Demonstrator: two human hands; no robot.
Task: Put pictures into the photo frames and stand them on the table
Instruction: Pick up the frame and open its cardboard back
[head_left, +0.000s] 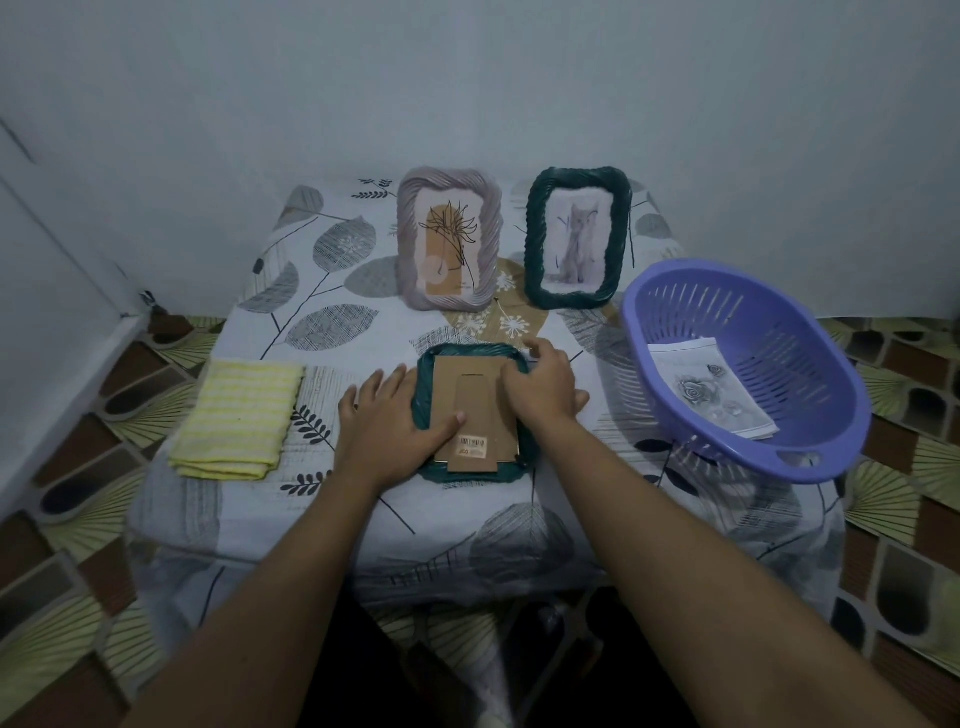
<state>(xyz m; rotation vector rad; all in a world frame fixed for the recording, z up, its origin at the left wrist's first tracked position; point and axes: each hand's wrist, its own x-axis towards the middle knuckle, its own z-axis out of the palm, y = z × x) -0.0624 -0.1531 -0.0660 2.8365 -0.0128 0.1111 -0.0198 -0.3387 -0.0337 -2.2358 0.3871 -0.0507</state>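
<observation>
A dark green photo frame (470, 473) lies face down in the middle of the table, its brown cardboard back (475, 395) facing up. My left hand (389, 421) rests flat on the frame's left edge, thumb on the cardboard. My right hand (545, 387) presses on the frame's upper right corner, fingers curled over the edge. Two frames stand upright at the back: a pale pink frame (449, 239) with a plant picture and a dark green frame (576, 239) with a cat picture. A loose rose picture (711, 387) lies in the purple basket (675, 291).
A folded yellow cloth (239, 418) lies at the table's left. The purple basket sits tilted on the right edge. A leaf-patterned cloth (332, 291) covers the small table; walls close in behind and to the left, tiled floor around.
</observation>
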